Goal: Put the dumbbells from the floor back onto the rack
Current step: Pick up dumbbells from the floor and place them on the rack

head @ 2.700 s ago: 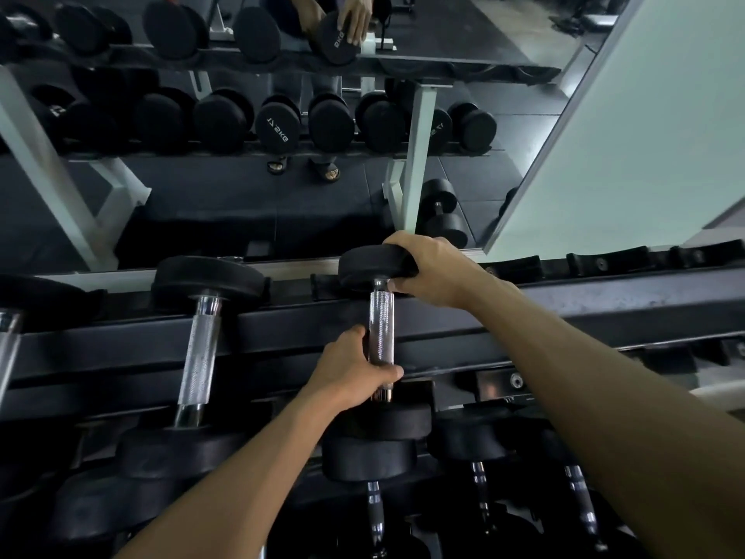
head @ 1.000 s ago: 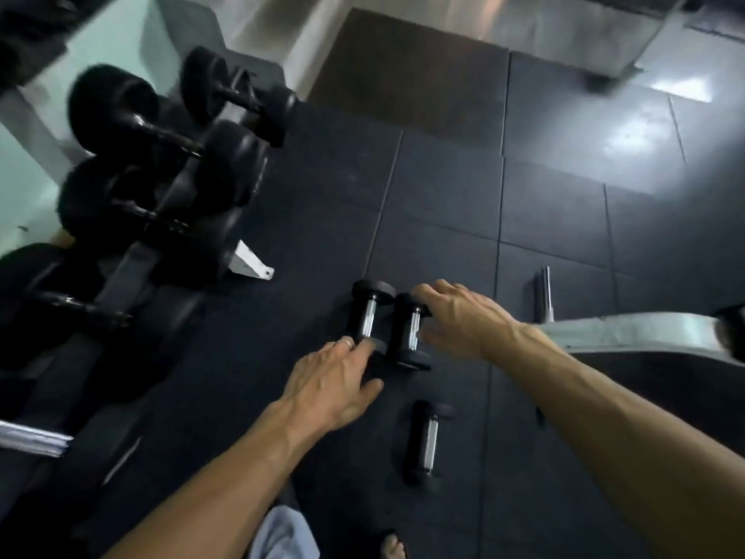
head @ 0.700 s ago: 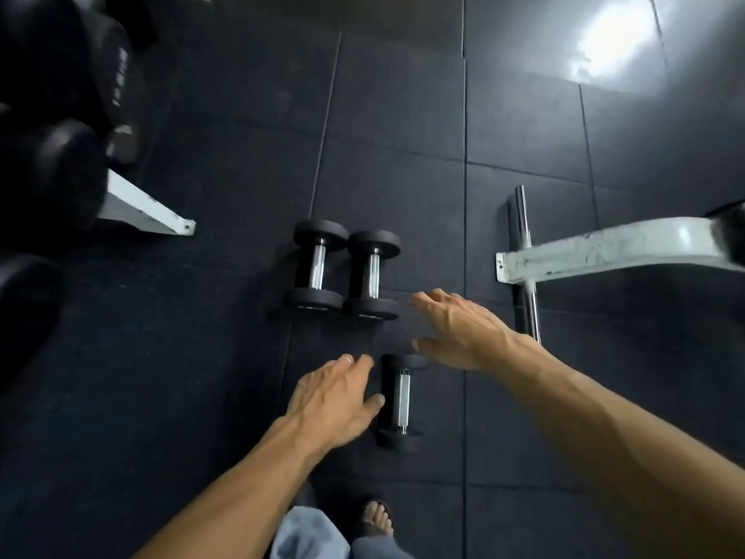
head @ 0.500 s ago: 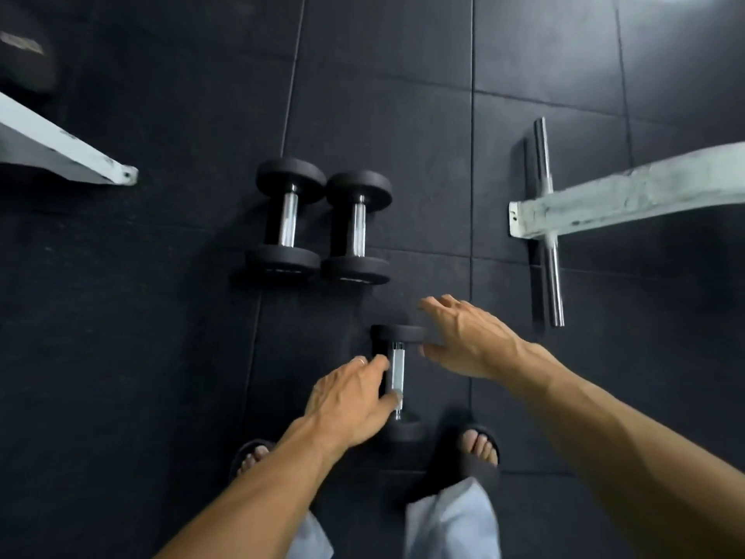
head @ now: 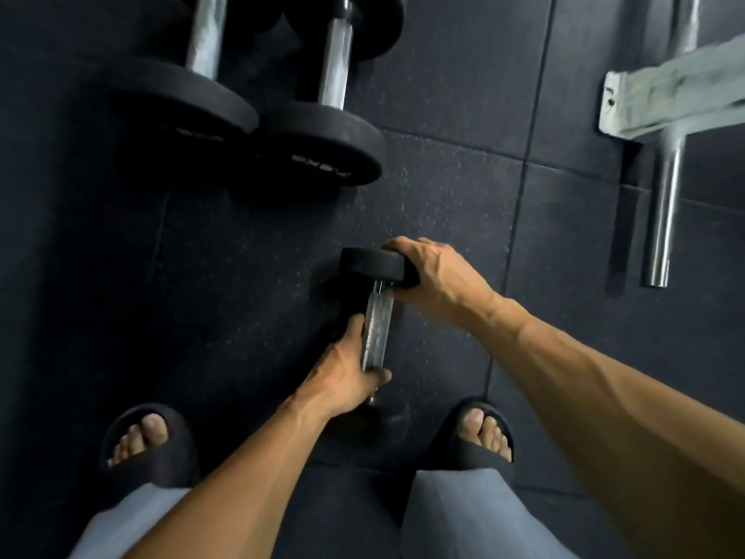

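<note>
A small black dumbbell [head: 373,266] with a knurled chrome handle lies on the dark rubber floor between my feet. My left hand [head: 346,373] is wrapped around the near part of its handle. My right hand [head: 437,280] grips the right side of its far head. Its near head is mostly hidden under my left hand. Two larger black dumbbells, the left one [head: 181,94] and the right one [head: 322,143], lie side by side on the floor beyond it, at the upper left. The rack is out of view.
A white bench leg [head: 669,94] with a chrome crossbar [head: 665,211] lies on the floor at the upper right. My feet in black slides, left [head: 149,441] and right [head: 479,433], stand on either side of the small dumbbell.
I turned from the rack to the floor and bent down. Both hands, open half a second ago, have closed on the small dumbbell, the left on its handle and the right on its far head.
</note>
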`<state>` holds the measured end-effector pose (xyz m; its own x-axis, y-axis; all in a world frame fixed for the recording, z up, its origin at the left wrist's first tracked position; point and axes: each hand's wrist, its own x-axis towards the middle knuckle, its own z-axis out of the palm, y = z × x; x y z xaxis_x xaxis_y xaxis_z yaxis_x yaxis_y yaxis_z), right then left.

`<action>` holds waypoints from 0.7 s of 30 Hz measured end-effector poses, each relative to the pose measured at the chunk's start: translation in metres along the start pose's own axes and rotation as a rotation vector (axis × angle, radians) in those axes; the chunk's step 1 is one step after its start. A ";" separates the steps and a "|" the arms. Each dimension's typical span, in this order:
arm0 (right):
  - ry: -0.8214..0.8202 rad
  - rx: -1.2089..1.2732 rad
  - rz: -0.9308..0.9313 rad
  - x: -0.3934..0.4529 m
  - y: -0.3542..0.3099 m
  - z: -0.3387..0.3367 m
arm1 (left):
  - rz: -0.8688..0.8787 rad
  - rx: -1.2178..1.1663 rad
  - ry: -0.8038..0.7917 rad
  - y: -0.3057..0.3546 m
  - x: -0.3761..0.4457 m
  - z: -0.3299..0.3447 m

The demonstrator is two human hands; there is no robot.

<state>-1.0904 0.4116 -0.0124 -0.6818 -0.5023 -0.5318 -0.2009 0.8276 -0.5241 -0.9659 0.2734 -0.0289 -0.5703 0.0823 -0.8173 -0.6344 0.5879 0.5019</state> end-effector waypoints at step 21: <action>0.018 0.059 -0.067 -0.054 -0.114 -0.116 | 0.039 -0.168 0.100 0.073 -0.147 -0.082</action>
<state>-1.1121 0.3738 0.1533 -0.6808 -0.5513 -0.4822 -0.2054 0.7757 -0.5967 -0.9714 0.2379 0.1510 -0.6397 0.0165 -0.7684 -0.6845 0.4424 0.5794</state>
